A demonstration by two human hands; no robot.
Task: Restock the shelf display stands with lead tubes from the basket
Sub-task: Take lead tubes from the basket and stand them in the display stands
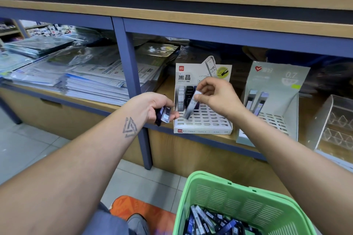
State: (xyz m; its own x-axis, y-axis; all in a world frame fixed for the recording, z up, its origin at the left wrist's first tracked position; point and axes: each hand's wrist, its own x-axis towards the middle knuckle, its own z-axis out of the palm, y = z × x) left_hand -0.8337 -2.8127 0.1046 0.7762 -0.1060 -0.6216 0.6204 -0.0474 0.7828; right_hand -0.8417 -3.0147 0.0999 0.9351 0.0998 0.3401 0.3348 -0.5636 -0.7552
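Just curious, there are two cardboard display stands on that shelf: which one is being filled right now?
The white stand, left of the grey-green stand: the right hand pinches a tube over its slots.

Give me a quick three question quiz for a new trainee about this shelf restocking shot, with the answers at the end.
1. True or false: the right hand pinches a grey lead tube marked HB 0.5 over the white display stand.
2. Multiple choice: where is the spare stock of tubes? A) in the green basket B) in the clear acrylic holder C) on the stacked papers
3. Fill in: the number printed on the grey-green display stand to the right is ___.

Key
1. True.
2. A; the left hand also holds a few tubes in its grip.
3. 0.7
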